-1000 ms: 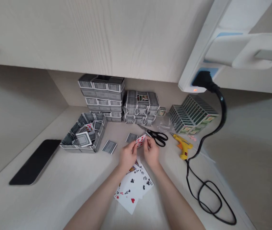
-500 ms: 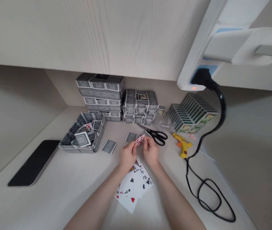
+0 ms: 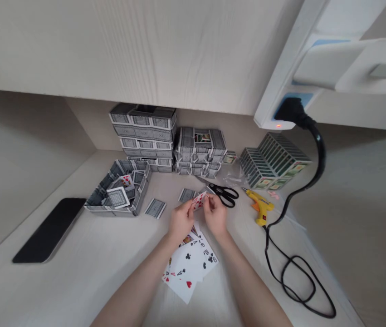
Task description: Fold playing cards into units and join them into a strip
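Note:
Between my two hands is a playing card (image 3: 199, 200) with red pips facing me. My left hand (image 3: 181, 221) pinches its left edge, and my right hand (image 3: 216, 215) grips its right edge. Below my wrists, several face-up cards (image 3: 189, 261) lie in an overlapping spread, aces and clubs among them. A face-down card (image 3: 155, 208) rests left of my hands, and another face-down card (image 3: 187, 195) lies just behind them. Black-handled scissors (image 3: 225, 194) are behind my right hand, their blades partly covered.
On the left stand a card-built tray (image 3: 134, 210) holding loose cards and a black phone (image 3: 50, 230). Card-covered boxes (image 3: 147, 132) are stacked at the back. To the right are a yellow glue gun (image 3: 261, 206), its looping black cord (image 3: 283, 272), green-edged card packs (image 3: 274, 159) and a power strip (image 3: 277, 106).
The view has shifted very slightly. Both hands keep their hold on the red-pip card, with hardly any movement.

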Motion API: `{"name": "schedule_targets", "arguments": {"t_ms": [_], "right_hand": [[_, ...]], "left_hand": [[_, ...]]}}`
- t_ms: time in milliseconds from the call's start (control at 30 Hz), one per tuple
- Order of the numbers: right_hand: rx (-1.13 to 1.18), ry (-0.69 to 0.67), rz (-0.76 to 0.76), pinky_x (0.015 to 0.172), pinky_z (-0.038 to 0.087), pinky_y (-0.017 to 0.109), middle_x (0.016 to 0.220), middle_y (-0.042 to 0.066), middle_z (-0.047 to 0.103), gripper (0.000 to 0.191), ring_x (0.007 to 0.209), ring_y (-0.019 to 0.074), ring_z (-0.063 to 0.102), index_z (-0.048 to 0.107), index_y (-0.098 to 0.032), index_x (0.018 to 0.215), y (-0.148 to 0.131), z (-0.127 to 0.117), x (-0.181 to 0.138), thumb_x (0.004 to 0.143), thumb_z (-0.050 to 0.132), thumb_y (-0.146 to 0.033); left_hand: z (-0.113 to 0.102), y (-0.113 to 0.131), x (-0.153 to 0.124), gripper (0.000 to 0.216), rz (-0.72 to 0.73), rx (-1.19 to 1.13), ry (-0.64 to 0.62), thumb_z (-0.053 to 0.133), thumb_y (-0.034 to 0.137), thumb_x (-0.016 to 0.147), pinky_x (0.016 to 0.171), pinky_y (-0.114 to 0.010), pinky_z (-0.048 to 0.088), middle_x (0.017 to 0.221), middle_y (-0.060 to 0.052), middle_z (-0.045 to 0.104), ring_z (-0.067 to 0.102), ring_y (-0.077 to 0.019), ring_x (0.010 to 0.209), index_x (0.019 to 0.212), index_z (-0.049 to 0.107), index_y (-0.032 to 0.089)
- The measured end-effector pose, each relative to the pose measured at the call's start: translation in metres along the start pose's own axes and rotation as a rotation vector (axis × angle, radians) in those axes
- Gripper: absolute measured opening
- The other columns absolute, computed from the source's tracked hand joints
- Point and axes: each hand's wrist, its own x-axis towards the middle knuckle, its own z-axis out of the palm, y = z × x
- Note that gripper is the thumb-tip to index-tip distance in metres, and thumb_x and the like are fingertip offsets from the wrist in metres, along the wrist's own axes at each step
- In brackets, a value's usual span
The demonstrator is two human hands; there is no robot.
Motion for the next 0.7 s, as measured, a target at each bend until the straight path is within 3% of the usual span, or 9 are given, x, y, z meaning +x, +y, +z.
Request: {"name": "schedule_targets", "arguments": {"t_ms": [167, 467, 700], "right_hand": [[0.022, -0.128, -0.006, 0.062, 0.048, 0.028, 0.077, 0.007, 0.068, 0.026, 0.067, 0.0182, 0.063, 0.062, -0.017, 0.085, 0.0041, 0.0004, 0.0031, 0.081, 0.045, -0.036], [-0.371, -0.037, -0.08, 0.053, 0.043, 0.024, 0.065, 0.008, 0.067, 0.028, 0.055, 0.0172, 0.061, 0.063, -0.015, 0.079, 0.0025, -0.0001, -0.0033, 0.083, 0.041, -0.032], [-0.123, -0.059, -0.028, 0.06, 0.048, 0.026, 0.075, 0.007, 0.069, 0.023, 0.064, 0.0175, 0.064, 0.063, -0.017, 0.084, -0.0006, -0.0013, -0.0005, 0.079, 0.047, -0.032]], "left_hand": [[-0.0006, -0.0038, 0.0032, 0.021, -0.089, -0.026, 0.089, 0.041, 0.024, 0.083, 0.052, -0.02, 0.035, 0.063, -0.001, 0.06, 0.053, -0.012, 0.055, 0.077, 0.06, 0.017], [0.0049, 0.0015, -0.0047, 0.02, -0.044, -0.145, 0.007, 0.044, 0.027, 0.082, 0.051, -0.018, 0.034, 0.06, 0.001, 0.057, 0.048, -0.0095, 0.052, 0.077, 0.06, 0.017], [0.0017, -0.0003, -0.0001, 0.02, -0.106, -0.189, 0.161, 0.045, 0.028, 0.08, 0.049, -0.018, 0.031, 0.053, 0.003, 0.047, 0.042, -0.0087, 0.048, 0.067, 0.054, 0.016]]}}
